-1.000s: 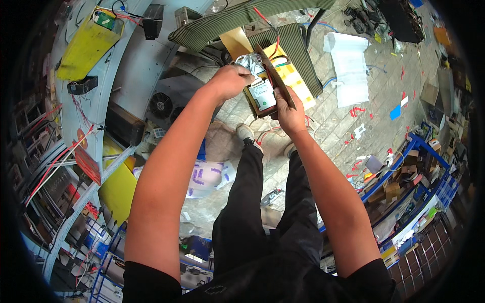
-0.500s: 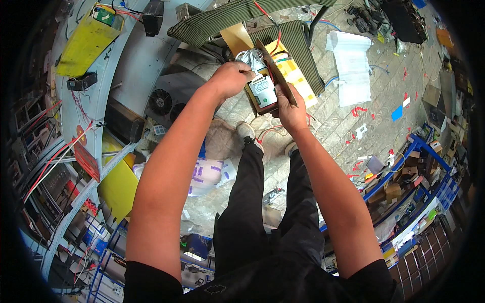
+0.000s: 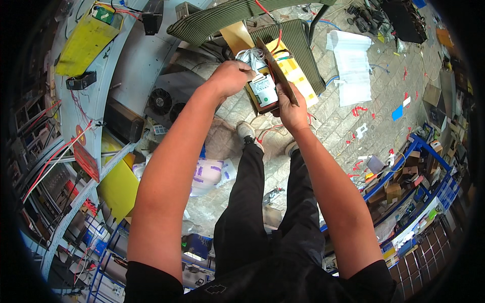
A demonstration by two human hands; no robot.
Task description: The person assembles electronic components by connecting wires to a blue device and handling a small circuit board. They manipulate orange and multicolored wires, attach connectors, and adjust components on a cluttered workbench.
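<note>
On the far left, a yellow battery pack (image 3: 88, 48) with a green circuit board (image 3: 102, 15) at its upper end lies on a pale blue table (image 3: 97, 108). A small black box (image 3: 81, 81) sits just beside its lower end. Further right, lower down, is a dark grey unit with a round fan (image 3: 160, 102).

Near the top centre, the person's left hand (image 3: 230, 80) has thumb and fingers pinched together at the end of some white wires (image 3: 251, 57), at the upper edge of a white box (image 3: 263, 91). Whether their plug is fully seated is too small to tell. The white box lies between the two hands, against the left side of a brown board (image 3: 281, 76). The right hand (image 3: 294, 112) grips the board's lower end, thumb on the near face.

Just right of the board is a second pack wrapped in yellow tape (image 3: 294, 76), resting on a chair with a green striped seat (image 3: 309, 48). Further right, a white sheet (image 3: 353, 70) lies on the paved floor (image 3: 333, 131), with red scraps (image 3: 359, 109) and a blue piece (image 3: 397, 113) near it.
</note>
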